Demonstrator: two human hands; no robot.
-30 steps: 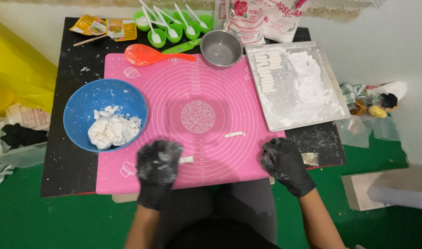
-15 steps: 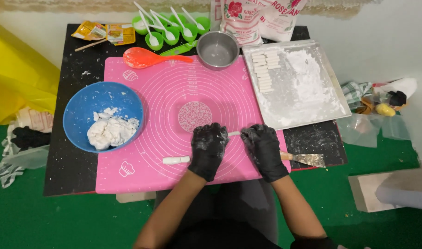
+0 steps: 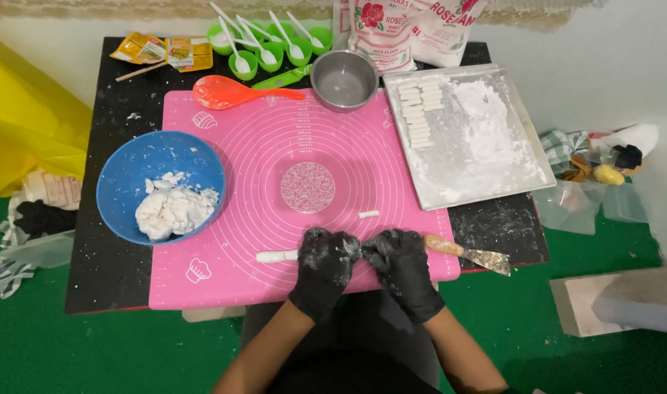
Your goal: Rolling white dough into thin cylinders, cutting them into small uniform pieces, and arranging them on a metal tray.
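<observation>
My left hand (image 3: 324, 264) and right hand (image 3: 402, 268), both in floury black gloves, lie side by side with fingers curled down on a thin white dough rope (image 3: 276, 256) near the front edge of the pink silicone mat (image 3: 231, 146), a wooden-handled scraper (image 3: 468, 253) just beside my right.

Both gloved hands, left (image 3: 326, 261) & right (image 3: 402, 264), press side by side on a white dough rope (image 3: 276, 256) on the pink mat (image 3: 231, 270). Scraper (image 3: 468, 254) lies just right of them; blue bowl (image 3: 122, 182) w/ dough sits at left.
</observation>
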